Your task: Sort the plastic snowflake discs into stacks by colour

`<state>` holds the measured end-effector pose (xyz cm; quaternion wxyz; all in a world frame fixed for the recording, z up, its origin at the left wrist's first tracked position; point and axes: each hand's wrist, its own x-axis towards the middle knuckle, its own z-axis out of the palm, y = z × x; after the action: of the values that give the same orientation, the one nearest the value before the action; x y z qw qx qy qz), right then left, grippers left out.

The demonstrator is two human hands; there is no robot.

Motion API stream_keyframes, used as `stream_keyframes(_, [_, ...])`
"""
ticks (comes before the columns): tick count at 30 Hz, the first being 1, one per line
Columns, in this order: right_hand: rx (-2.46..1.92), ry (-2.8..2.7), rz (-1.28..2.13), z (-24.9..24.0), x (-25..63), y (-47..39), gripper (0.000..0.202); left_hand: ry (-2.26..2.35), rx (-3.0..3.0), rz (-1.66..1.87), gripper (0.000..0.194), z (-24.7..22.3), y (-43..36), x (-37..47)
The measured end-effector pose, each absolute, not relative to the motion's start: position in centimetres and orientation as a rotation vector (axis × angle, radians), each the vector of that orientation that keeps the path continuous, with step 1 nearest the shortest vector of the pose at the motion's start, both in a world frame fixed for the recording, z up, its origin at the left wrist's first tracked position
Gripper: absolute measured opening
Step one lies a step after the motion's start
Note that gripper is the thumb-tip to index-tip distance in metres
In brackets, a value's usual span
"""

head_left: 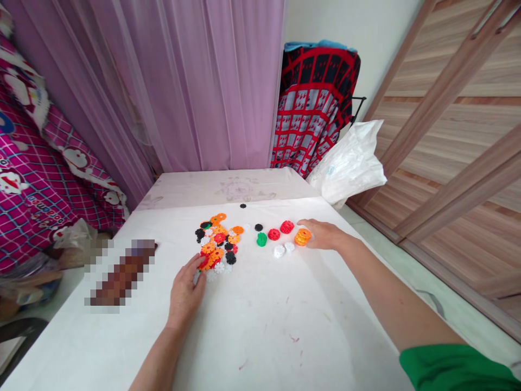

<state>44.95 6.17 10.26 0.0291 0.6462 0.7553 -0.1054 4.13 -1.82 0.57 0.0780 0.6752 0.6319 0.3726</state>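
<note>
My left hand (188,290) rests at the near left edge of a mixed pile of flower-shaped plastic discs (220,238) in orange, red, black, white and green. Its fingers are stretched apart and touch red and orange discs. Beside a small stack of orange discs (302,237) is my right hand (323,234), its index finger extended along the far side and the thumb side close to the stack. Left of it lie two red stacks (287,227), white discs (279,251), a green stack (261,239) and a black stack (259,227).
A white cloth covers the table (252,326). One black disc (243,206) lies apart at the back. On the left is a blurred brown object (124,274). A white plastic bag (350,163) stands past the right back corner, near wooden cabinets (456,108).
</note>
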Motion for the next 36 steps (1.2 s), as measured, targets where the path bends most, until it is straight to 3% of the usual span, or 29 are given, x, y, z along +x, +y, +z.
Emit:
stream_keyframes(9, [1.857,2.245,-0.259,10.5,42.7,7.1,0.046,1.894,2.03,1.095,0.04,0.5,-1.8,4.0])
stream_keyframes(19, [1.9,2.191,-0.275,9.9,42.2,7.2,0.054,1.866,2.036,1.131,0.037,0.1,-1.8,3.9])
stream_keyframes(27, [1.885,2.154,-0.201,8.3,42.3,7.2,0.032,1.883,2.046,1.188,0.035,0.1,-1.8,4.5])
stream_keyframes(33, [1.976,2.098,-0.237,9.6,42.5,6.7,0.045,1.898,2.06,1.162,0.033,0.4,-1.7,4.7])
stream_keyframes(36, [2.096,2.167,-0.097,11.2,42.1,5.5,0.046,1.922,2.089,1.06,0.036,0.6,-1.8,4.9])
